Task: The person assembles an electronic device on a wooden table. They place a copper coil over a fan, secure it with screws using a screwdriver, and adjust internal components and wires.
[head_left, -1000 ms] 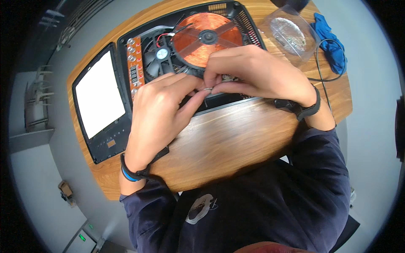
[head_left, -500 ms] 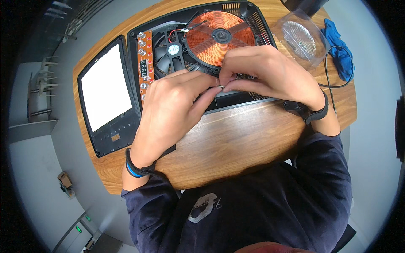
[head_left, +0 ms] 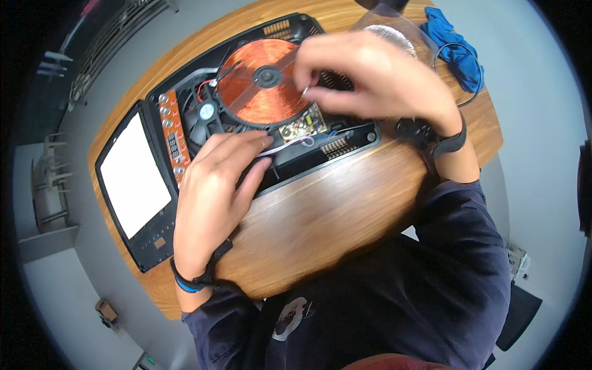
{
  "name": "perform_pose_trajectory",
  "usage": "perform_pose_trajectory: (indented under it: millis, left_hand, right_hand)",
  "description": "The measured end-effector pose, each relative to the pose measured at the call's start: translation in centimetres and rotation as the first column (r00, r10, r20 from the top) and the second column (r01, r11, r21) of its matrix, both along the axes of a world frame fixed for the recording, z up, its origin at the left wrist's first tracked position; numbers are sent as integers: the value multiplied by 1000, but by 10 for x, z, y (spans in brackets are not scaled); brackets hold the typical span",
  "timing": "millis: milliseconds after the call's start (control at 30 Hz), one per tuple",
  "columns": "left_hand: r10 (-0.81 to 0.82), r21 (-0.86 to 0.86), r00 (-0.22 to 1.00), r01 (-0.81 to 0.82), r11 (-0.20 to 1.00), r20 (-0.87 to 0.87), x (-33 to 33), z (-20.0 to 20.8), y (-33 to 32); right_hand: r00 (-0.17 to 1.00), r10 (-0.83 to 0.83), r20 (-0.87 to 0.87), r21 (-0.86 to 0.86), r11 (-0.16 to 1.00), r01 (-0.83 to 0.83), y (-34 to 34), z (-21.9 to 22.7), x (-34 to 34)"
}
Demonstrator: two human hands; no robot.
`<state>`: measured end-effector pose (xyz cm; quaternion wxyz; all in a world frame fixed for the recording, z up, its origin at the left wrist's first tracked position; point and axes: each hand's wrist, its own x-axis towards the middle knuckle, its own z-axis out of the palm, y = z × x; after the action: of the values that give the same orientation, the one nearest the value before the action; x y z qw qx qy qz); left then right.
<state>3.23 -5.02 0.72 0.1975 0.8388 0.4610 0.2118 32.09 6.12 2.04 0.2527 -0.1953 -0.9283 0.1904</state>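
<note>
Loosely curled left hand [head_left: 211, 185], right hand [head_left: 377, 75] pinching (screw [head_left: 305, 90], perhaps)

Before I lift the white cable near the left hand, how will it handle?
The white cable is probably floppy, since it lies curved. Likely light: it looks thin. It may snag or tug, as one end disappears by the left hand.

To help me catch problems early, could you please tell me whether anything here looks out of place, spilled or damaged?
Nothing looks clearly spilled or damaged. Only the blue cloth, crumpled at the right of the table, seems untidy. The shiny piece in the right hand is too small to judge.
</note>
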Motion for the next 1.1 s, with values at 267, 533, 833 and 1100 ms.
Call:
perform_pose_trajectory:
  millis: [267,533,833,1100]
  left_hand:
    - [-85,-128,974,59,990,-209,7,0,2]
    - [-98,-189,940,36,981,-328,13,12,4]
    - [-102,-261,929,6,965,-356,15,16,6]
    - [-127,-280,927,24,960,-352,13,18,10]
  right_hand:
    - [748,-525,407,-34,809,586,60,-8,143]
    - [741,-415,528,-96,838,538,83,-47,170]
    - [683,-342,646,-208,782,588,81,-48,161]
    - [744,-318,587,-220,822,525,77,-49,160]
